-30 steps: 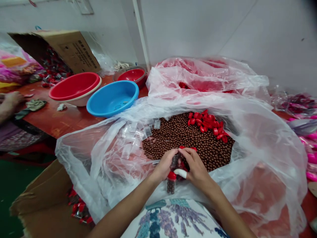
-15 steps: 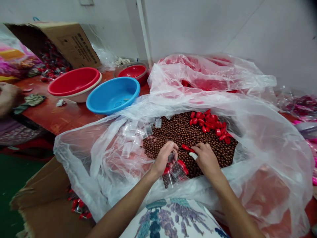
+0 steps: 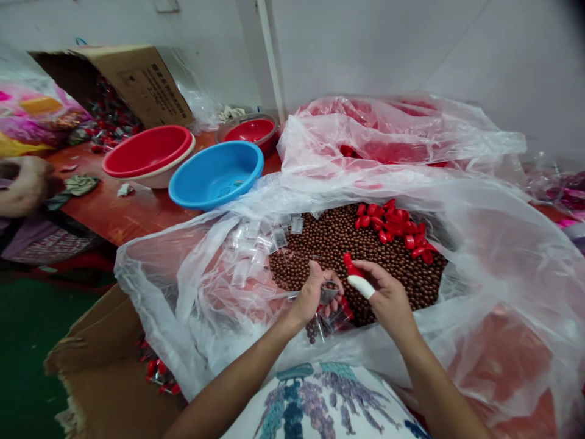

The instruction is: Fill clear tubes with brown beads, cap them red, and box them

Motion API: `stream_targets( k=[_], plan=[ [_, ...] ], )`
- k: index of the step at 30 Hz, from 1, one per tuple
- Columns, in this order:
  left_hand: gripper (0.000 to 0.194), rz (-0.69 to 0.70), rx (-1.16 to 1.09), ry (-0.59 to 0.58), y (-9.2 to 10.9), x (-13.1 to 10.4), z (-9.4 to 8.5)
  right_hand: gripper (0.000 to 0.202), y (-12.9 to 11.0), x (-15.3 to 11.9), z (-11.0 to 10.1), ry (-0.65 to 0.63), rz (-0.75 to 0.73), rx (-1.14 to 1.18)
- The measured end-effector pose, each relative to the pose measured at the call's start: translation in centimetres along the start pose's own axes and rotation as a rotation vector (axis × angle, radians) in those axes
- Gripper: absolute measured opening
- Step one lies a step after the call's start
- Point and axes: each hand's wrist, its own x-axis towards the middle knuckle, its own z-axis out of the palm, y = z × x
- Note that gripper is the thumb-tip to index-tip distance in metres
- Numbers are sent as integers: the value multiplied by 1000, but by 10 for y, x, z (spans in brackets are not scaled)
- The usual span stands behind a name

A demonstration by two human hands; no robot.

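Note:
My left hand (image 3: pixel 311 296) is curled around a small clear plastic container (image 3: pixel 328 292) above a heap of brown balls (image 3: pixel 324 238). Between the fingertips of my right hand (image 3: pixel 390 299) is a red plastic cap (image 3: pixel 349 262), held close to the container but apart from it. A white cover (image 3: pixel 361 286) wraps my right thumb. Below my left hand, red-capped clear containers (image 3: pixel 337 319) lie on the balls, partly hidden. More red caps (image 3: pixel 397 224) are piled at the heap's back right, and clear containers (image 3: pixel 249 247) lie to its left.
A large translucent plastic sheet (image 3: pixel 169 274) surrounds the balls. Behind stand a blue basin (image 3: pixel 217 177) and a red basin (image 3: pixel 148 149). One cardboard box (image 3: pixel 146 85) is at the back left, another box (image 3: pixel 105 372) below left. Another person's arm (image 3: pixel 25 189) is at far left.
My right hand has lifted the red cap off the balls and turned it more upright. My left hand has turned, bringing the clear container into fuller view. The camera view has shifted slightly left.

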Motion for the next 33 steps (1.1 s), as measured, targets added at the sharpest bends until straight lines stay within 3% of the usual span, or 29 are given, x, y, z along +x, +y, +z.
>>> stream_targets(
  k=[3, 7, 14, 19, 22, 27, 33],
  plan=[
    [83, -15, 93, 37, 1, -3, 4, 33, -14, -6, 12, -110, -43, 113],
    [83, -46, 181, 81, 2, -7, 5, 42, -10, -9, 15, -133, -234, 3],
    [83, -189, -38, 26, -7, -4, 6, 50, 7, -12, 17, -125, -518, -268],
    [68, -134, -294, 120, -1, 2, 9, 64, 2, -20, 21, -145, -532, -468],
    [65, -134, -311, 150, 3, 3, 10, 69, -2, -23, 21, -129, -509, -550],
    [66, -173, -369, 75, 5, -1, 14, 56, -9, -22, 21, -159, -530, -603],
    [58, -216, -377, -77, 7, -6, 13, 54, -7, -23, 21, -92, -603, -613]
  ],
)
